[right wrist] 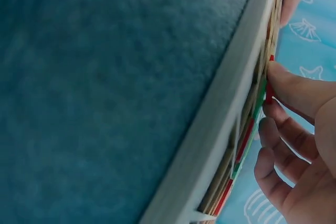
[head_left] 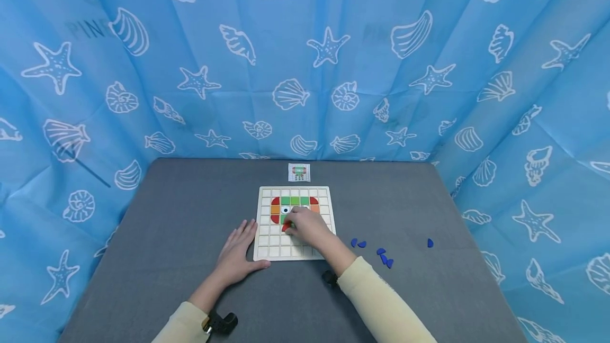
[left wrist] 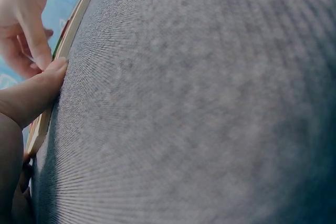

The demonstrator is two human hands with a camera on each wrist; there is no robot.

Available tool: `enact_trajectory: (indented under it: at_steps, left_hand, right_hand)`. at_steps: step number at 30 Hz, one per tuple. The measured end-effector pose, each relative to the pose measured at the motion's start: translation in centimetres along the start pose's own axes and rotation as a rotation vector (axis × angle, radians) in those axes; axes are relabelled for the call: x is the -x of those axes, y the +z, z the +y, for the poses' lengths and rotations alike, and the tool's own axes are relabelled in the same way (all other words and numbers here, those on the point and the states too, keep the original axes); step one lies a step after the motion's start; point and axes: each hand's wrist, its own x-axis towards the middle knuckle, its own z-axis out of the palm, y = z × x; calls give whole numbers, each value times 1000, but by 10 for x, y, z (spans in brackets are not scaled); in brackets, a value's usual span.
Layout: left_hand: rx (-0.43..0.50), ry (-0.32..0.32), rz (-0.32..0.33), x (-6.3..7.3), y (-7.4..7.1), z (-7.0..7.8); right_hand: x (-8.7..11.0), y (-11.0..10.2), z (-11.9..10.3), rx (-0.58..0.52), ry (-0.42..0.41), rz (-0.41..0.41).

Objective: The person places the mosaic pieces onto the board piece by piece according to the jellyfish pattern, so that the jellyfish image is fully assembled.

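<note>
A white gridded board [head_left: 275,252] lies on the table, partly filled with red, green and orange tiles and an eye tile [head_left: 285,209]. My left hand [head_left: 235,253] rests along the board's left edge with fingers extended, its thumb [left wrist: 39,90] touching the near edge. Over the middle of the board, my right hand [head_left: 307,225] pinches a red tile [right wrist: 270,93] between thumb and index finger, just at the grid's surface. That hand and wrist cover some right-hand cells.
Several blue rounded pieces [head_left: 383,259] lie scattered right of the board, with one blue piece [head_left: 430,243] farther out. A small pattern card [head_left: 299,172] sits behind the board on the grey table [head_left: 200,189]. A blue shell-print curtain [head_left: 329,94] surrounds the table.
</note>
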Motion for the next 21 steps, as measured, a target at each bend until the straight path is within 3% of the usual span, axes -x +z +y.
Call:
enact_trajectory:
  at_steps: [13, 21]
  left_hand:
    - [15, 0, 6, 0, -1, 0]
    - [14, -5, 3, 0, 0, 0]
  right_hand:
    - [0, -2, -5, -1, -30, -29]
    - [20, -17, 7, -36, -10, 59]
